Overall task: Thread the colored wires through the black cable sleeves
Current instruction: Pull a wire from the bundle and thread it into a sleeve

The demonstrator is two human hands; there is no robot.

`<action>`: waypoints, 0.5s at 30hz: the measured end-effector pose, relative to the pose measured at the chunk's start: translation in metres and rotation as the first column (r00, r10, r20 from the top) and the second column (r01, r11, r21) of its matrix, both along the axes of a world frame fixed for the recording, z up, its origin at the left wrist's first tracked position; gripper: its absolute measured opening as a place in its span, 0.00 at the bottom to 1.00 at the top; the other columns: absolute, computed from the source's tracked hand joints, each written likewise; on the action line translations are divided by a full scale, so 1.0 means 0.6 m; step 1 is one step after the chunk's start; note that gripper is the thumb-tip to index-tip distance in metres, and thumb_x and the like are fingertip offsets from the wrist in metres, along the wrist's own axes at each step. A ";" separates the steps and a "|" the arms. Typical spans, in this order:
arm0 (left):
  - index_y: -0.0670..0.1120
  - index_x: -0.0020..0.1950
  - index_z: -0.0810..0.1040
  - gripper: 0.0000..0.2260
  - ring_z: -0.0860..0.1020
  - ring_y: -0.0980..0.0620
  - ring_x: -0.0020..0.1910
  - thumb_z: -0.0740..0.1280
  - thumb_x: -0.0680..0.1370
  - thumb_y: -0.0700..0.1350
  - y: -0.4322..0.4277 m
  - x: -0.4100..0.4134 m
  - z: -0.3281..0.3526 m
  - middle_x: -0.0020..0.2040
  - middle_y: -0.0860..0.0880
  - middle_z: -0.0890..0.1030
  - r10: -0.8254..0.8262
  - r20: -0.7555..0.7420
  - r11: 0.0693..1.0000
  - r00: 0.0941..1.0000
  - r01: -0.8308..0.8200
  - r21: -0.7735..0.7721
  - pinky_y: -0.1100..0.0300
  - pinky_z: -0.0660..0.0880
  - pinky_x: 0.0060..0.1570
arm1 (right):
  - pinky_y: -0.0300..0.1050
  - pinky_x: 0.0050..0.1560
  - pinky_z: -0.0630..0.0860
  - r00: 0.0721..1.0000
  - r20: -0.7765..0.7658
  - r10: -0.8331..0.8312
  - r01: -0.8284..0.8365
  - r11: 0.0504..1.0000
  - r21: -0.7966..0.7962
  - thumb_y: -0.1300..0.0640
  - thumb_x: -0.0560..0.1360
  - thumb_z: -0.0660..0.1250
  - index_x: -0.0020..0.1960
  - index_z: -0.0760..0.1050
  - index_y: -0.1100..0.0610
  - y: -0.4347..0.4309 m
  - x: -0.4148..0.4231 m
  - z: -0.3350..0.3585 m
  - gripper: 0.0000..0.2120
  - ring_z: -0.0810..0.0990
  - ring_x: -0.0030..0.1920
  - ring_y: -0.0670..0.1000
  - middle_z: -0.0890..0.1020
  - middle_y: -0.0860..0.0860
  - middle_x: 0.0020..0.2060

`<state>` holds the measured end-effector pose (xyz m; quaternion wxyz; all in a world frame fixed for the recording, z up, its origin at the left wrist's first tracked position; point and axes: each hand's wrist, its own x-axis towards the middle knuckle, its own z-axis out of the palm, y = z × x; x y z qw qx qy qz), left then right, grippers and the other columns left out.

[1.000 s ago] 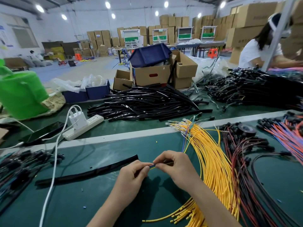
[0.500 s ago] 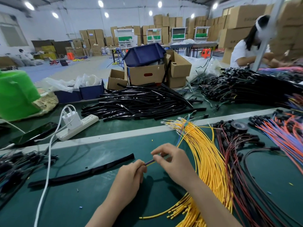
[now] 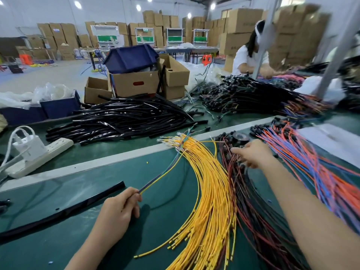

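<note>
My left hand [image 3: 118,207] pinches the near ends of a few thin wires [image 3: 157,175], yellow and dark blue, that run up to the bundle's far end. A long black cable sleeve [image 3: 64,211] lies flat on the green mat left of that hand. My right hand [image 3: 252,152] reaches out over the pile of red and black wires [image 3: 251,201], fingers on the strands; whether it grips one I cannot tell. The yellow wire bundle [image 3: 208,188] fans out between my hands.
A heap of black sleeves [image 3: 124,121] lies beyond the mat's grey edge. Orange and blue wires [image 3: 311,168] spread at the right. A white power strip with charger [image 3: 35,151] sits left. Cardboard boxes [image 3: 136,82] and another worker [image 3: 249,53] are behind.
My right hand left the wire ends held at the left hand and moved right and away to the red and black wire pile. The left hand keeps the wires.
</note>
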<state>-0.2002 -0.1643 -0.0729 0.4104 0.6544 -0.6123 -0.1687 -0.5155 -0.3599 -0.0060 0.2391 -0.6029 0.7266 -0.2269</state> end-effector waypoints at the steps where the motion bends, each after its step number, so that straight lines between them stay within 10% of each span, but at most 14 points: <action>1: 0.46 0.40 0.75 0.10 0.70 0.56 0.25 0.61 0.80 0.37 0.000 -0.003 -0.001 0.29 0.49 0.80 -0.007 0.002 1.000 1.000 0.007 0.006 0.65 0.66 0.30 | 0.46 0.38 0.76 0.986 -0.165 0.010 -0.004 0.999 0.035 0.39 0.73 0.68 0.38 0.73 0.61 -0.005 -0.004 -0.007 0.23 0.80 0.36 0.55 0.82 0.56 0.34; 4: 0.47 0.39 0.75 0.11 0.72 0.50 0.26 0.61 0.80 0.37 0.002 -0.007 -0.003 0.29 0.50 0.80 -0.022 0.010 1.000 1.000 0.022 0.005 0.61 0.68 0.32 | 0.42 0.28 0.67 0.959 -0.282 -0.002 0.017 0.999 0.052 0.40 0.72 0.68 0.33 0.66 0.58 -0.018 -0.011 -0.023 0.24 0.75 0.33 0.53 0.74 0.54 0.29; 8: 0.48 0.38 0.75 0.12 0.71 0.51 0.26 0.61 0.80 0.37 -0.003 -0.007 0.002 0.29 0.51 0.80 -0.022 0.018 1.000 1.000 0.022 -0.007 0.63 0.67 0.31 | 0.33 0.17 0.63 0.946 0.286 -0.153 0.089 0.970 0.225 0.63 0.74 0.68 0.36 0.73 0.62 -0.027 -0.028 -0.019 0.09 0.67 0.16 0.45 0.74 0.52 0.19; 15: 0.49 0.38 0.75 0.12 0.71 0.52 0.26 0.61 0.80 0.37 -0.003 -0.005 0.000 0.29 0.53 0.81 -0.021 0.026 1.000 0.999 0.021 -0.004 0.65 0.66 0.30 | 0.32 0.16 0.63 0.896 0.439 -0.069 -0.021 0.980 0.198 0.67 0.74 0.66 0.37 0.75 0.63 -0.009 -0.045 0.010 0.07 0.68 0.19 0.45 0.73 0.53 0.25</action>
